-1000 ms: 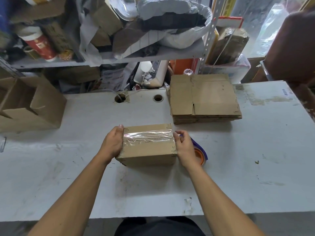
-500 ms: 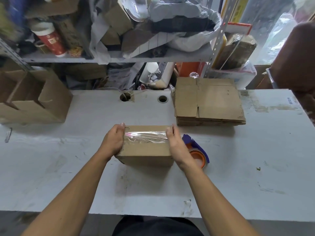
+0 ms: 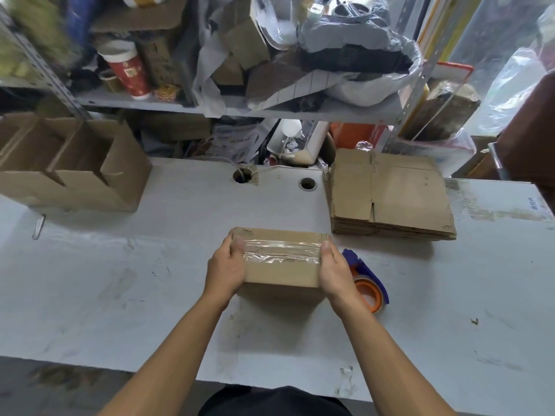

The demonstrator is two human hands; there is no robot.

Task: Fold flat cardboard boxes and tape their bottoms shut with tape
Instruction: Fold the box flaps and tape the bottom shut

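The right hand (image 3: 333,273) is no longer on the tape dispenser (image 3: 368,282): a second ago it held the dispenser at the box's right end, and now the dispenser lies on the table (image 3: 120,295) just to the right of the box (image 3: 280,273), while the hand has come back onto the box itself. A strip of clear tape (image 3: 280,252) runs across the upturned face of the box from one end to the other, so the taping of this bottom looks done, and what remains is probably pressing the ends down and setting the box aside (a judgement only, since the seam under the tape is hard to read).

The left hand (image 3: 226,270) grips the left end of the box, thumb on top over the tape's end, fingers curled round the side. The right hand grips the right end in the same way, thumb up on the top edge near the tape, the other fingers wrapped down the side and out of sight. Both hands are closed to the width of the box and hold nothing else.

The box sits on the table between the two hands. Beyond and to the right of the box, a stack of flat boxes (image 3: 390,193) waits to be folded. Far to the left of the box stand open folded boxes (image 3: 75,172).
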